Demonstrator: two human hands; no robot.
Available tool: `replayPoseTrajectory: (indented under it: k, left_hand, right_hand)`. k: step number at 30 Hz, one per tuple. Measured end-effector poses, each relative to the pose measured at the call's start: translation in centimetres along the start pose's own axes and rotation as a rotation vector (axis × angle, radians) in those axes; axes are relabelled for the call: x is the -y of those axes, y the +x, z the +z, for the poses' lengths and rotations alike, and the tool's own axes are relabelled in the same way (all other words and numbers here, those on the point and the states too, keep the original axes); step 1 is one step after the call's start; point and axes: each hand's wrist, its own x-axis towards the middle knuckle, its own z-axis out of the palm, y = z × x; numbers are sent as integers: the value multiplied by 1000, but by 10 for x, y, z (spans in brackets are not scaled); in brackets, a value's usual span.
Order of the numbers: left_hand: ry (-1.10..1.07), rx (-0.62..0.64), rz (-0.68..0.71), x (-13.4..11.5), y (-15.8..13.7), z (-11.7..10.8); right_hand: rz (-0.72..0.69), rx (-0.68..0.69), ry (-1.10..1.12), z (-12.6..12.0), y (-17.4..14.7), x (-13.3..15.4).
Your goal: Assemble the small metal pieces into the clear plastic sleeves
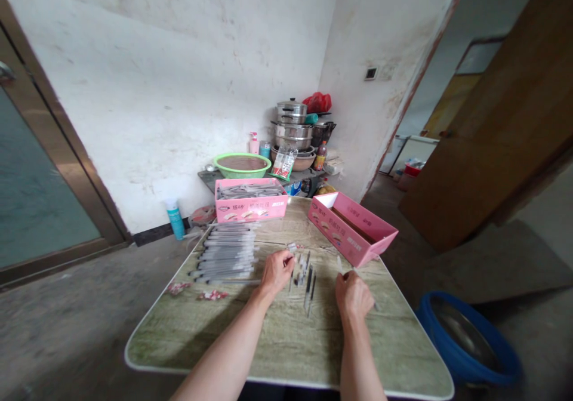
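My left hand (276, 271) is over the middle of the table, thumb and fingertips pinched together; what they hold, if anything, is too small to make out. Closed fingers of my right hand (353, 295) grip a translucent pen part (339, 264), whose pale tip sticks up past the thumb. Between the hands lie several loose dark and clear pen pieces (308, 286), with small clear bits (293, 247) just beyond. To the left of my left hand, a row of grey translucent pens (228, 252) with dark ends is laid out side by side.
Behind the row stands a pink box (250, 212) full of similar pens. Another pink box (342, 237) sits angled at the right table edge. Beyond are a green basin (242, 173) and stacked pots (292, 129). A blue tub (470, 341) stands on the floor at right.
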Motion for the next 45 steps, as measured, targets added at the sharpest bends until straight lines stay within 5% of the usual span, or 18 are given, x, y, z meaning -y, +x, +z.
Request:
replayPoseTrajectory:
  k: [4,8,14,19,24,35,45]
  left_hand:
    - [-402,211,-67,1,0,5]
    - [-584,318,-105,5,0,10]
    - [-716,134,-221,11,6,10]
    - [-712,123,-229,13,7,10]
    - [-760,96,-255,12,6,9]
    - [-962,-97,-393,18,9,5]
    - [-892,-59,-368,17,9,6]
  right_hand:
    - [-327,-11,401,13,-16,24]
    - [-503,86,497,22,-26,40]
    - [-195,188,124,4,-9,26]
    - [-201,386,-45,1,-8,28]
    - [-225,355,-164,3,-10,35]
    - [-484,386,417,-6,-24,27]
    - [-519,406,384,-8,-25,35]
